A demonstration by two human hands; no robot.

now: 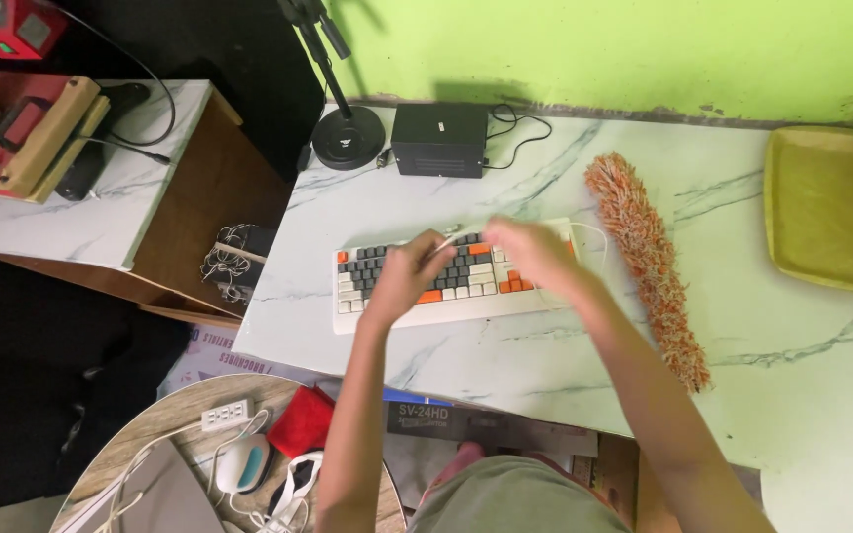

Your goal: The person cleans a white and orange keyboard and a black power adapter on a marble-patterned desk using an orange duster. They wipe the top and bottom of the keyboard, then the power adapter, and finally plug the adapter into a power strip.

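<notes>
On the white marbled desk [545, 365], a white keyboard [417, 306] with grey and orange keys lies square to the person, between a black box [438, 139] at the wall and the near edge; an orange-and-white fluffy duster [649, 262] lies just to its right, and a yellow-green tray [831, 202] sits well apart at the far right. Both forearms reach forward from below and meet over the keyboard's upper half. The left hand [409, 271] is curled, pinching what looks like the thin white cable [443, 242], though the grip is partly blurred. The right hand [535, 252] is motion-blurred, fingers bent downward over the keys; I cannot tell whether it grips anything. Handling the cable well seems to call for one hand steadying the keyboard while the other works slowly, without tugging at the connector.
</notes>
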